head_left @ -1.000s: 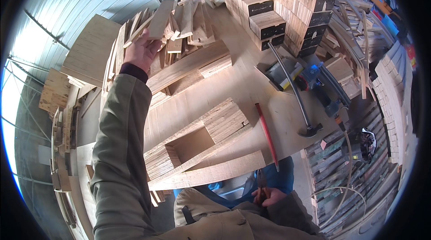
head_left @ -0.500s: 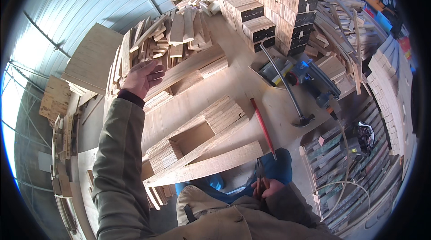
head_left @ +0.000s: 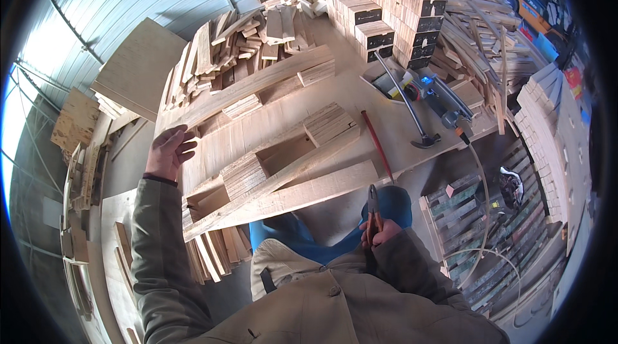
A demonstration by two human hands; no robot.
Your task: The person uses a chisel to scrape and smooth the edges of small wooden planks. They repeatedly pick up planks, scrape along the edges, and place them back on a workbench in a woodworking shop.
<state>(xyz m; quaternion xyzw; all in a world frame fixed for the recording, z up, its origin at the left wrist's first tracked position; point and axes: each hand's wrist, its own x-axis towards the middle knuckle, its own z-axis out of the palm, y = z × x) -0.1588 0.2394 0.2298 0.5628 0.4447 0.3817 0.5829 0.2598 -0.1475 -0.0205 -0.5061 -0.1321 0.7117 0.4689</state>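
My left hand (head_left: 170,154) hovers at the left side of the wooden worktable, empty, its fingers loosely curled and apart. It is near the left end of a long board (head_left: 257,90). Down by my lap, my right hand (head_left: 384,233) is closed round a pair of pliers (head_left: 373,205), jaws pointing up and away from me. In front of me lies a wooden assembly (head_left: 248,180) of long strips with blocks between them and open gaps. A loose-looking board (head_left: 315,191) runs along its near side. Right of it rests a slim red rod (head_left: 376,141) with a narrow tip.
A claw hammer (head_left: 425,140) and a nail gun (head_left: 444,109) with a hose lie at the right, beside a tray (head_left: 398,96) of small items. Scrap wood (head_left: 244,38) is heaped at the far left. Stacked blocks (head_left: 393,9) stand behind. A slatted pallet (head_left: 489,215) is at lower right.
My left hand has come down and left, nearer to me. The pliers in my right hand now show more fully, pointing upward. The whole view has shifted slightly.
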